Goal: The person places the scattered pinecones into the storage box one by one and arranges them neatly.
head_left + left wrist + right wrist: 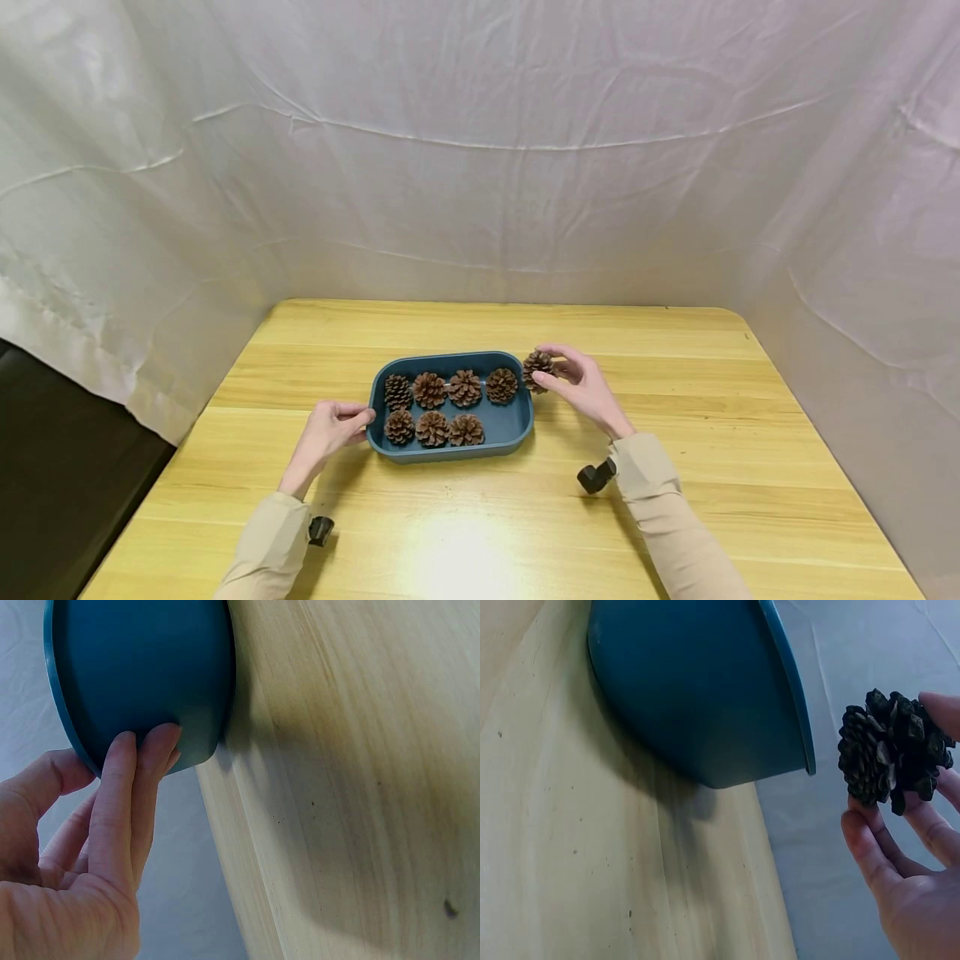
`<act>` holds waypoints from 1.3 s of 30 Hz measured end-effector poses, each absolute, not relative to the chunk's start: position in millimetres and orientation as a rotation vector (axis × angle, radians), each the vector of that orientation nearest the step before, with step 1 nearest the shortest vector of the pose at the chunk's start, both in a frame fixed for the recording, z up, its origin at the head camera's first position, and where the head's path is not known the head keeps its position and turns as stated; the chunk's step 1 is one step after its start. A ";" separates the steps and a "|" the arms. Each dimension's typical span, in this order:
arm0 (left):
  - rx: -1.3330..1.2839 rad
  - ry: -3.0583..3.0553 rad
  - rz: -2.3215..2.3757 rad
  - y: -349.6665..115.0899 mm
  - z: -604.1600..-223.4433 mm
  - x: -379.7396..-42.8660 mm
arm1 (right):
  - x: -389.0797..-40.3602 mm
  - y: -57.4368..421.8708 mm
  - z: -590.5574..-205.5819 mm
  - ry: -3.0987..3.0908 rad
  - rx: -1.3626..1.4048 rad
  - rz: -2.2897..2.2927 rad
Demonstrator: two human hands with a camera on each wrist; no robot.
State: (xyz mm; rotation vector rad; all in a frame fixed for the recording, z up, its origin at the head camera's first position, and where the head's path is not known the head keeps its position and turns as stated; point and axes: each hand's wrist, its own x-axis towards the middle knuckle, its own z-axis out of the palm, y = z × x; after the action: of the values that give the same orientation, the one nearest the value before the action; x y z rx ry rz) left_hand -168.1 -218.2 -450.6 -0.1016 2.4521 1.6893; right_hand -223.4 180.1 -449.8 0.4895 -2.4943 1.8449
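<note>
A dark blue oblong tub (512, 423) stands on the table, with pine cones in two rows inside it. At its left end my left hand (324, 437) grips the rim; in the left wrist view the thumb and fingers lie on either side of the tub wall (150, 667). My right hand (588, 393) holds a pine cone (537, 367) between thumb and fingers, just off the tub's right end. The right wrist view shows that cone (885, 750) raised, apart from the rim. The front row has three cones, with bare floor at its right.
The wooden table (675, 400) carries the tub near its middle. Pale cloth (510, 167) hangs behind and at both sides. A dark surface (60, 475) lies beyond the table's left edge. Each wrist wears a small black camera, such as the right one (597, 477).
</note>
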 end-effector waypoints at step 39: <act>-0.121 2.452 1.690 -217.0 -448.6 -166.7 | -214.2 153.9 -451.2 -2.705 0.746 1.633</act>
State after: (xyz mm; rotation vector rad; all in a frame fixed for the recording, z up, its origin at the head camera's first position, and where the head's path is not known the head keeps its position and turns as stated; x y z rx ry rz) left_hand -166.7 -217.0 -448.6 -0.1215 2.4518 1.6905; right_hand -214.2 153.9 -451.2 0.7457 -2.7047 1.6325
